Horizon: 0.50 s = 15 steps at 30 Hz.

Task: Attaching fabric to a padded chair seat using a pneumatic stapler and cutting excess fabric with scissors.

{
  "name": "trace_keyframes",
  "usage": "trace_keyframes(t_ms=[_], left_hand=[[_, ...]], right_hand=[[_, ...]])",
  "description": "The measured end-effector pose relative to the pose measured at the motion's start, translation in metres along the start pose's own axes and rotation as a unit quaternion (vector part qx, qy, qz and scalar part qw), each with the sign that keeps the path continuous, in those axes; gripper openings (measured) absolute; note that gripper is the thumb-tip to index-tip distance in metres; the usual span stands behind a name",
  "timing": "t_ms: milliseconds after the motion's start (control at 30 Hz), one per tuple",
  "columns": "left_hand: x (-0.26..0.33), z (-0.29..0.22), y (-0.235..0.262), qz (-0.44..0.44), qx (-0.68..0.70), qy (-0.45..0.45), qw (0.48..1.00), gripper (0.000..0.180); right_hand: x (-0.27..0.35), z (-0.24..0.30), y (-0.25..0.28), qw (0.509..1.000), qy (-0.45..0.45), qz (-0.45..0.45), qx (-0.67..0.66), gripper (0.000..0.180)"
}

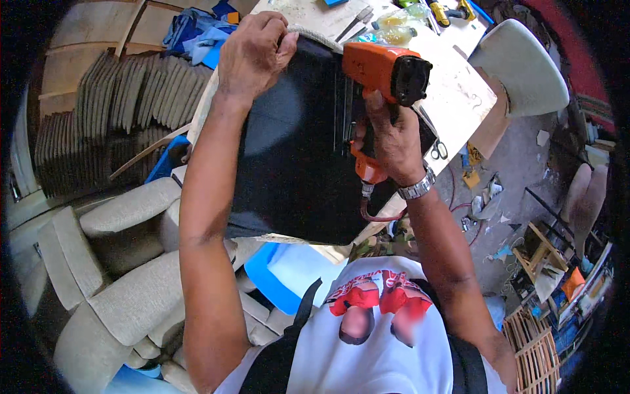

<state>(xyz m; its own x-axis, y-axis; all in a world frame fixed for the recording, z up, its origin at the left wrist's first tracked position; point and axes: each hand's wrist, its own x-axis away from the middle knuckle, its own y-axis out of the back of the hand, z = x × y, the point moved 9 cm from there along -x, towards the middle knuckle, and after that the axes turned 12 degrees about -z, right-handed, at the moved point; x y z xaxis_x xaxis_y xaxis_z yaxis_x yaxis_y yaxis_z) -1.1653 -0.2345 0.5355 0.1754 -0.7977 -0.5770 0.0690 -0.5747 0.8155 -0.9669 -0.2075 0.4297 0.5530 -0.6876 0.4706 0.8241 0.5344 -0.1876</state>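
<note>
One orange staple gun (384,72), upright against the right edge of a black fabric panel (295,164) lying on the wooden surface (453,98); the right hand (394,141) has its fingers wrapped tight round the gun's handle, a metal watch (417,188) on the wrist. The left hand (252,56) clamps the panel's top edge, fingers curled over the pale trim. Around: scissors (438,151), plastic bottles (397,26), beige cushions (125,262) to the left, wood scraps on the floor (518,171).
</note>
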Motion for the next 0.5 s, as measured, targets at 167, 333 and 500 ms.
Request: trace_keyframes(t_ms=[167, 333, 500], left_hand=[[0.004, 0.019, -0.003, -0.027, -0.009, -0.001, 1.0, 0.02], [0.009, 0.049, 0.005, 0.0, 0.059, 0.182, 0.982, 0.04], [0.022, 0.078, 0.001, 0.039, 0.131, 0.224, 0.965, 0.051]], right_hand=[[0.003, 0.019, -0.019, 0.999, 0.034, -0.025, -0.017, 0.037], [-0.001, 0.018, -0.042, 0.997, 0.056, -0.022, 0.045, 0.037], [0.001, 0.012, -0.061, 0.998, 0.048, -0.013, -0.034, 0.024]])
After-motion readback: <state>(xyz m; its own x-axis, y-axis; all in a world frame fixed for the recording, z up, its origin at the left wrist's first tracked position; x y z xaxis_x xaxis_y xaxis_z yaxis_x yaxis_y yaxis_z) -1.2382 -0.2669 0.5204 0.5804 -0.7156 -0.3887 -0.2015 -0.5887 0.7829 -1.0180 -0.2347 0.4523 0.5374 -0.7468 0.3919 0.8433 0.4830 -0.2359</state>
